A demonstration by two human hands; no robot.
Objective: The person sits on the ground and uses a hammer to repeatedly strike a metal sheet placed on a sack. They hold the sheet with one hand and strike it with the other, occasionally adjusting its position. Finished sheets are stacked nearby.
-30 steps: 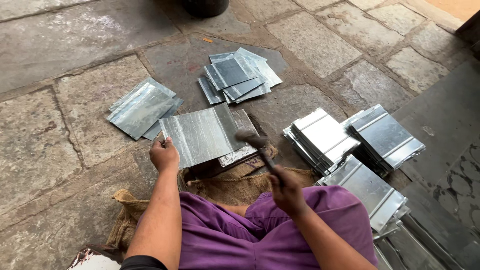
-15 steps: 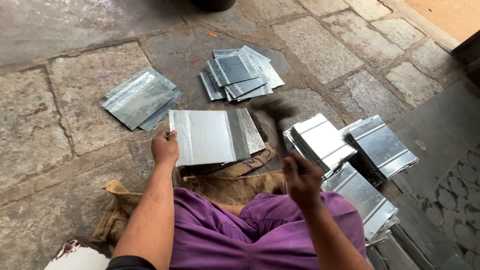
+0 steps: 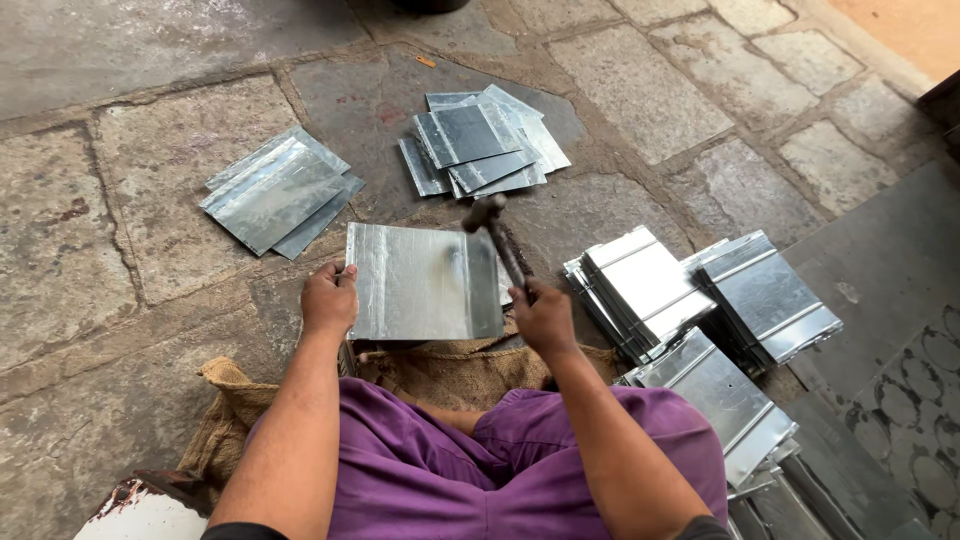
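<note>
My left hand (image 3: 328,298) grips the left edge of a flat square metal sheet (image 3: 420,282) lying on the stone floor in front of my knees. My right hand (image 3: 542,318) is closed around the wooden handle of a hammer (image 3: 497,232). The hammer's head sits over the sheet's upper right part, close to a fold line. I am seated in purple trousers (image 3: 520,460) on a piece of burlap sacking (image 3: 440,370).
A pile of flat metal sheets (image 3: 275,190) lies to the far left, another pile (image 3: 485,150) straight ahead. Stacks of folded, ribbed metal sheets (image 3: 700,300) stand at my right. A dark metal plate (image 3: 890,300) covers the floor at far right.
The hammer was down by the sheet, then swung up in a blur, and now its head is back over the sheet's right part. My left hand keeps holding the sheet's left edge.
</note>
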